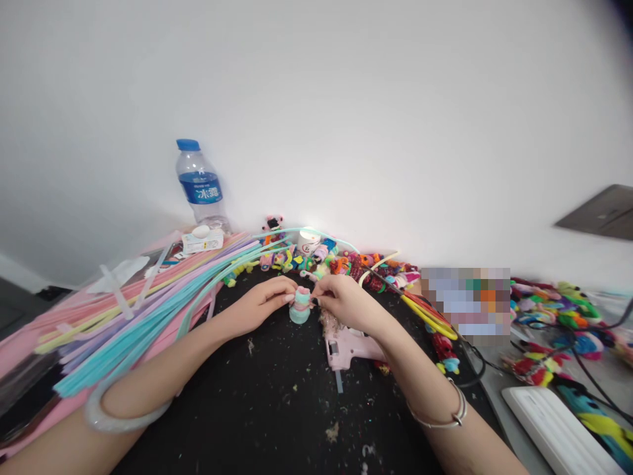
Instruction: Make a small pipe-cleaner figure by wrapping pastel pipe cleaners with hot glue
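Between my two hands, above the black mat (237, 409), is a small mint-green and pink figure (299, 310) that looks made of pipe cleaners. My left hand (264, 300) pinches it from the left with thumb and fingers. My right hand (346, 300) is closed at its right side, fingertips at its pink band; whether they hold the figure or a small piece on it is too small to tell. Under my right wrist lies a pink glue gun (346, 349) with a clear glue stick poking out of it.
Bundles of pastel pipe cleaners (133, 330) lie on the left. A water bottle (200, 185) and a small white box (202, 241) stand behind them. Colourful pipe-cleaner figures (366, 264) line the wall around a paper cup (309, 241). Cables and a white power strip (558, 429) are at right.
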Action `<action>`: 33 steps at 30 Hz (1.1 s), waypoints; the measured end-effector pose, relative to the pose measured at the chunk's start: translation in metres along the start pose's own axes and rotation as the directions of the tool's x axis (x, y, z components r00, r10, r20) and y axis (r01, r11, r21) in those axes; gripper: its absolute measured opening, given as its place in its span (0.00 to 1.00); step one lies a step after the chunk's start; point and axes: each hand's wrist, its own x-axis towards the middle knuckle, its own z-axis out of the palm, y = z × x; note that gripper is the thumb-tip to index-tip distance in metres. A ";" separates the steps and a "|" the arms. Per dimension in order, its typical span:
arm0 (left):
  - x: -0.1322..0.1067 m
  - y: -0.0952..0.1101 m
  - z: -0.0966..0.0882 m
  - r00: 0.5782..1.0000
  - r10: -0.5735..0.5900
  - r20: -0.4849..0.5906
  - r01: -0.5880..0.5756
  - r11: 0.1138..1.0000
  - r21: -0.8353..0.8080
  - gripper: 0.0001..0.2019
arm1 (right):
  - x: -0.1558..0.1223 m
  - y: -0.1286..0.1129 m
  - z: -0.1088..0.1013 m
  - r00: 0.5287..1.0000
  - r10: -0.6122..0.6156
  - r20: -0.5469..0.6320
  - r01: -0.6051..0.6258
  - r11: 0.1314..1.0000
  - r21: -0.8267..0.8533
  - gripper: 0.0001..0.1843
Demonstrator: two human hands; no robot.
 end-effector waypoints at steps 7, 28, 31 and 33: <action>0.000 0.002 0.000 1.000 -0.020 0.004 0.020 1.000 -0.022 0.12 | 0.000 -0.001 -0.003 0.999 0.035 0.009 -0.036 0.999 0.030 0.12; -0.001 0.006 -0.003 0.999 -0.040 -0.037 0.043 0.994 0.105 0.13 | 0.003 0.000 -0.006 0.997 0.075 -0.034 -0.074 0.997 0.026 0.10; -0.001 0.006 -0.003 1.000 0.001 -0.030 0.002 0.992 0.124 0.13 | 0.003 0.000 -0.005 0.998 0.055 -0.044 -0.054 0.998 0.019 0.11; 0.000 0.005 -0.003 0.998 0.040 -0.040 -0.034 0.989 0.145 0.12 | 0.003 0.000 -0.004 0.998 0.039 -0.053 -0.039 0.999 0.014 0.12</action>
